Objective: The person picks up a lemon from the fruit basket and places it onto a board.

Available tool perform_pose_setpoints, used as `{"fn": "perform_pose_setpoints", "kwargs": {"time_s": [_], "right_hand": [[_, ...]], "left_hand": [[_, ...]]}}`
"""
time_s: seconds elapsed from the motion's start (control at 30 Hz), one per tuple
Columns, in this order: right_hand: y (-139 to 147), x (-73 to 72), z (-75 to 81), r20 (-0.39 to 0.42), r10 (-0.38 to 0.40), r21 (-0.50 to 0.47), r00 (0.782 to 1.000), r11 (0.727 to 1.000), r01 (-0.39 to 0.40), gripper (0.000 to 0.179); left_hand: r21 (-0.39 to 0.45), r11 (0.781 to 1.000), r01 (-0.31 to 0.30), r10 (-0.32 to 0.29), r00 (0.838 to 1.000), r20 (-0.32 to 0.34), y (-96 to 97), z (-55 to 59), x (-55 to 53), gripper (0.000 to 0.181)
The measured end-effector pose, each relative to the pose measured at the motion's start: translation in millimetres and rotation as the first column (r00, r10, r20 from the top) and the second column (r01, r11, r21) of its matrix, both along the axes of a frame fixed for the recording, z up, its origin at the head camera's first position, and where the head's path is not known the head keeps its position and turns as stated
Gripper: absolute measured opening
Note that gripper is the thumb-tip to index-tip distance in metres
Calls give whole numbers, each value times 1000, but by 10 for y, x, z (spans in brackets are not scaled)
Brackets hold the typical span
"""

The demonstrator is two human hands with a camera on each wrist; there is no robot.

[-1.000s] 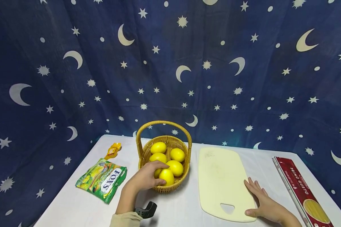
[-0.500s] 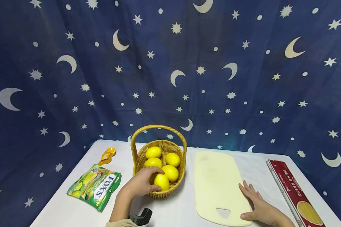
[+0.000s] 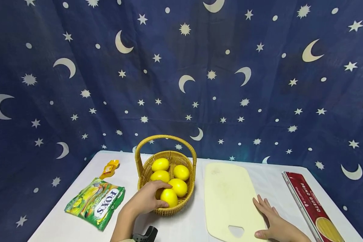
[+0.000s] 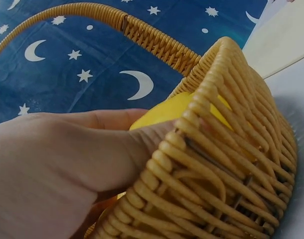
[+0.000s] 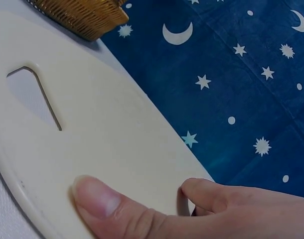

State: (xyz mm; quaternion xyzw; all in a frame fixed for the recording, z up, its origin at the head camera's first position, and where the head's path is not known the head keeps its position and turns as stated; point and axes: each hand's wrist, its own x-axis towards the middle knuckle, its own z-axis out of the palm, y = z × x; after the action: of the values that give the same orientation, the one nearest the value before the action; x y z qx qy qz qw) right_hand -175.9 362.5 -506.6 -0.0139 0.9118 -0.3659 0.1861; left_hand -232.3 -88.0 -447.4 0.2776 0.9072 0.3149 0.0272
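Note:
In the head view, a wicker basket point(image 3: 166, 211) with a tall arched handle holds several yellow lemons point(image 3: 160, 164). My left hand point(image 3: 143, 199) reaches over its near left rim, thumb and fingers around the front lemon point(image 3: 169, 198). From the left wrist, the thumb goes down inside the woven rim point(image 4: 192, 119) against that lemon point(image 4: 167, 110), whose lower part the weave hides. To the right lies a cream cutting board point(image 3: 230, 198) with a cut-out grip hole. My right hand point(image 3: 275, 223) rests at its right edge, fingers spread, thumb point(image 5: 99, 196) on the top face.
At left lie a green FOX'S sweets bag point(image 3: 96, 203) and an orange wrapped sweet point(image 3: 110, 168). A red spaghetti pack point(image 3: 313, 205) lies right of the board. A blue star-and-moon cloth point(image 3: 181, 84) hangs behind the white table point(image 3: 181, 232).
The head view has shifted, so the scene sits slightly lower and further left. Both hands keep their places, the left at the front lemon and the right at the board's edge.

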Motion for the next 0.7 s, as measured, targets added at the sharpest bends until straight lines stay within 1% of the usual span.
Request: {"fn": "perform_pose_setpoints", "kwargs": {"time_s": [0.2,0.3,0.4,0.43,0.63,0.7], "right_hand": [[12,-40,-18,-8,4,-11,1000,1000,-4,122],[65,-16,-74,-48,42,-40,998,998,-44,119],[85,-12,-114,-65,62,-48,996,997,-65,119],[87,-11,-119,-65,71,-54,995,996,-75,118],[57,-27,-58,-21,47,-39,999,998,-48,118],[52,-27,-38,-19,42,-36,999,998,-43,118]], "left_hand": [[37,999,-13,13,1000,5,-18,1,-9,50],[51,999,-15,15,1000,12,-1,3,8,50],[64,998,-27,25,999,34,-5,10,26,51],[67,997,-30,27,999,39,-9,12,30,51],[68,997,-31,28,998,48,-16,33,27,52],[65,998,-27,24,999,48,-12,49,23,52]]}}
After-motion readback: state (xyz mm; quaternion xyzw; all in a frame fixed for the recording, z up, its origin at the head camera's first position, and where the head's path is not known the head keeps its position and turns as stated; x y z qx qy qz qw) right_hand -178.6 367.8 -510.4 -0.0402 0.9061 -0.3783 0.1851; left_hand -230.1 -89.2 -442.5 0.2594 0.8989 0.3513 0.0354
